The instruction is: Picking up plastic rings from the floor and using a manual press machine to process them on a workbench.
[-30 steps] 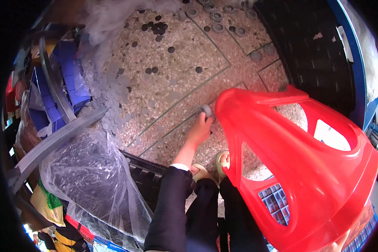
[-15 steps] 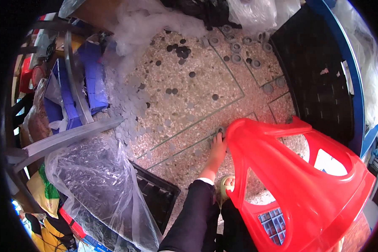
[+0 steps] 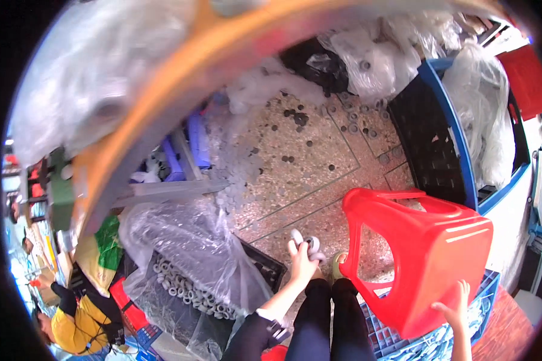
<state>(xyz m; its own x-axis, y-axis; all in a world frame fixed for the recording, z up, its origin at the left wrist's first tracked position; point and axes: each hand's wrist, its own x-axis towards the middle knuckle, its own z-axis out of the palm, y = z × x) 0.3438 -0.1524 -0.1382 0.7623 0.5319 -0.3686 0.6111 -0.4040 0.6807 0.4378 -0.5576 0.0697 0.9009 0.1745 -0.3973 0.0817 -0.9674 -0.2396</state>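
In my left hand I hold a few small grey rings, pinched between curled fingers, above the speckled floor in front of my knees. A red plastic stool with large side openings stands to the right. My right hand lies against its seat with fingers spread. More grey rings fill a black crate at lower left, partly under a clear plastic sheet. Loose grey rings and dark discs lie scattered on the far floor.
A black crate with a blue rim stands at right, holding clear bags. Beneath the stool is a blue basket of light-blue pieces. A blurred orange-edged surface crosses the upper left. A person in yellow is at far lower left.
My left hand has come up and back from the floor with grey rings in it. The red stool has turned more upright, and my right hand now shows on its seat. The view has shifted.
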